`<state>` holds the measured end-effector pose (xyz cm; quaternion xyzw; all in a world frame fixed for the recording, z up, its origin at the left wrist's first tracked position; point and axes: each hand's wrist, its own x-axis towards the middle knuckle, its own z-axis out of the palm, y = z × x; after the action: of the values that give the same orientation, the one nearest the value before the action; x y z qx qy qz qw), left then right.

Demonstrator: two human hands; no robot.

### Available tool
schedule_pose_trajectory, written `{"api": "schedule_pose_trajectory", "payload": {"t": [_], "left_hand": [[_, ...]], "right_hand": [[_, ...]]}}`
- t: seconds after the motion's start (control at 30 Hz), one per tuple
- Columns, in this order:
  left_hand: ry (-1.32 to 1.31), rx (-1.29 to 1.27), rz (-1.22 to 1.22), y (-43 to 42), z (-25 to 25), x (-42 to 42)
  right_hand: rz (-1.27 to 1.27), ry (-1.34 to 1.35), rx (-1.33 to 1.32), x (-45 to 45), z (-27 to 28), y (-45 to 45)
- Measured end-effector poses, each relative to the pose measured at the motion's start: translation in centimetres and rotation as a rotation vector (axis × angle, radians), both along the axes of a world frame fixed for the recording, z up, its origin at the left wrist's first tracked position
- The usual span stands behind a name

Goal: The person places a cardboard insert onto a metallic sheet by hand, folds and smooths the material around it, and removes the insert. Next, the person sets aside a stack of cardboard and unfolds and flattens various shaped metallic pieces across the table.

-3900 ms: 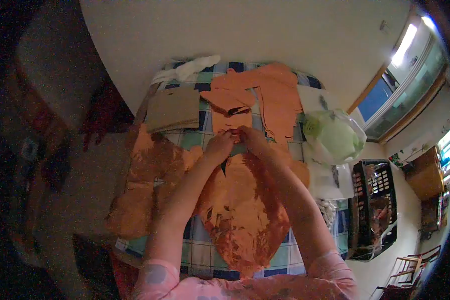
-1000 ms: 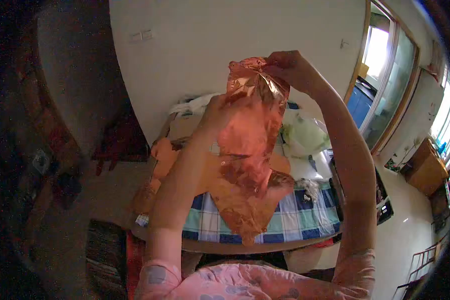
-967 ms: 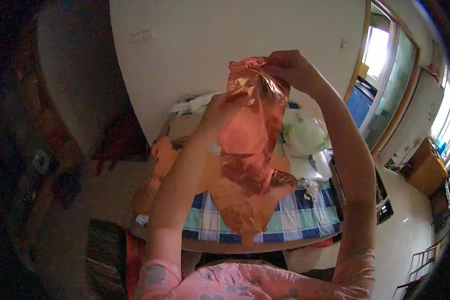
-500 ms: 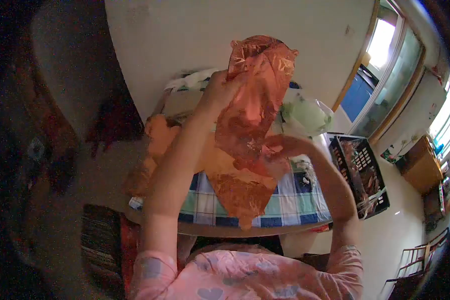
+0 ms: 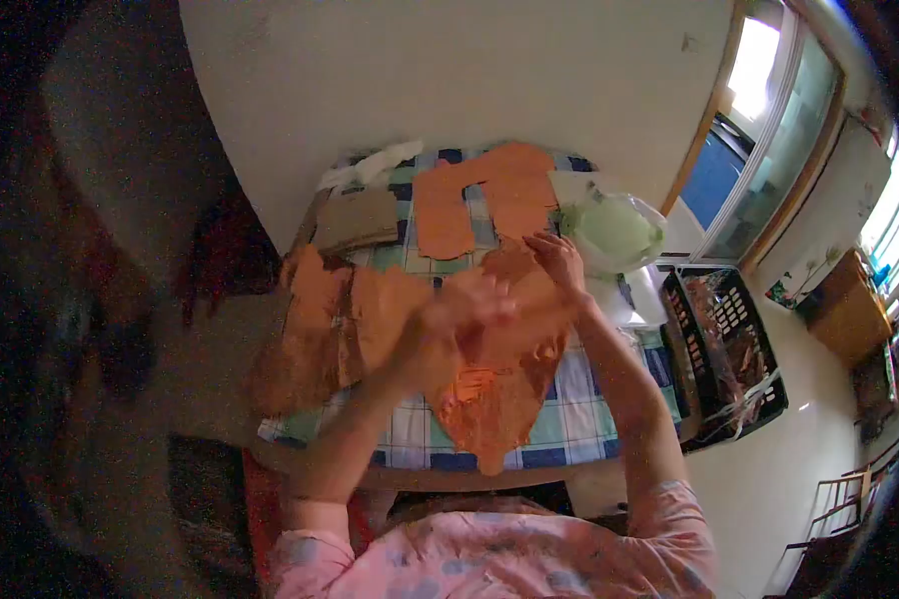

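Observation:
A flat orange-brown, foil-like piece point(image 5: 504, 384) lies on the checked cloth in front of me, narrowing to a small tab at the table's front edge. My left hand point(image 5: 469, 307) is over its upper left part, smeared by motion, so its fingers are hard to read. At the piece's upper right is my right hand point(image 5: 559, 265), fingers stretched and apart, near or touching its edge. More orange material point(image 5: 320, 329) is spread crumpled to the left. Beyond my hands lies an arch-shaped orange piece point(image 5: 514, 170).
The checked cloth point(image 5: 407, 434) covers the table. A brown cardboard-like piece point(image 5: 360, 222) and white material point(image 5: 375, 163) lie at the back left. On the right sits a pale green plastic bag point(image 5: 614, 232). A black crate point(image 5: 724, 339) with wrapped items stands beside the table.
The shiny reddish-orange piece that both hands held up has come down onto the table. Both hands are lower, and the arch-shaped piece behind now shows.

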<state>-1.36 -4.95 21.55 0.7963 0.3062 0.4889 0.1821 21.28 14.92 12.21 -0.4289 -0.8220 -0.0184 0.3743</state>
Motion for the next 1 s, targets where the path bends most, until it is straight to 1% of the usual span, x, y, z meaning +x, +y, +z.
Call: {"api": "schedule_pose_trajectory", "payload": {"t": [0.03, 0.07, 0.17, 0.27, 0.37, 0.43, 0.5, 0.53, 0.57, 0.6, 0.63, 0.67, 0.7, 0.77, 0.87, 0.97, 1.0], "left_hand": [[0.112, 0.095, 0.025, -1.1, -2.1, 0.4], [0.27, 0.029, 0.052, -0.9, -6.8, 0.3], [0.349, 0.078, 0.158, -2.8, -12.6, 1.9], [0.384, 0.012, 0.205, -3.1, -18.2, 2.9], [0.419, 0.035, 0.232, -3.1, -22.3, 3.0], [0.298, -0.22, 0.18, -3.4, -22.7, 3.1], [0.279, -0.241, 0.186, -4.0, -22.1, 3.0], [0.322, -0.13, 0.219, -4.0, -19.9, 2.5], [0.367, -0.021, 0.248, -4.2, -18.8, 2.1], [0.146, -0.223, 0.133, -3.9, -21.2, 2.3], [-0.079, -0.425, 0.022, -3.0, -25.2, 2.3], [-0.083, -0.446, 0.003, -3.4, -25.8, 2.2], [-0.087, -0.468, -0.015, -3.7, -26.4, 2.1], [0.345, -0.122, 0.106, -3.4, -20.8, 0.9], [0.422, -0.154, 0.116, -3.4, -18.2, 0.3], [0.35, -0.279, 0.05, -3.4, -18.2, 0.2], [0.401, -0.263, 0.059, -3.4, -18.5, 0.1]], "right_hand": [[-0.019, -0.017, 0.039, -0.2, 0.1, -0.3], [-0.036, -0.032, 0.079, -0.4, 0.1, -0.6], [-0.02, -0.244, 0.13, 1.1, -5.1, 1.5], [-0.124, -0.263, -0.106, 0.7, -5.7, -2.5], [-0.076, -0.118, -0.096, 1.9, -10.0, -4.3], [-0.017, -0.119, -0.094, 3.0, -10.6, -8.4], [-0.004, -0.121, -0.126, 3.7, -10.6, -11.4], [-0.02, -0.122, -0.156, 3.7, -10.8, -12.6], [-0.039, -0.121, -0.188, 3.8, -11.2, -13.7], [-0.044, -0.17, -0.224, 4.5, -12.3, -13.8], [-0.048, -0.22, -0.261, 5.2, -13.5, -13.1], [-0.05, -0.267, -0.302, 5.7, -14.4, -12.8], [-0.064, -0.264, -0.282, 5.4, -13.9, -13.2], [-0.09, -0.26, -0.233, 3.9, -11.1, -13.9], [-0.085, -0.144, -0.16, 3.2, -9.8, -14.5], [-0.1, -0.146, -0.162, 3.1, -9.3, -14.7], [-0.102, -0.142, -0.166, 3.1, -9.5, -14.6]]}}
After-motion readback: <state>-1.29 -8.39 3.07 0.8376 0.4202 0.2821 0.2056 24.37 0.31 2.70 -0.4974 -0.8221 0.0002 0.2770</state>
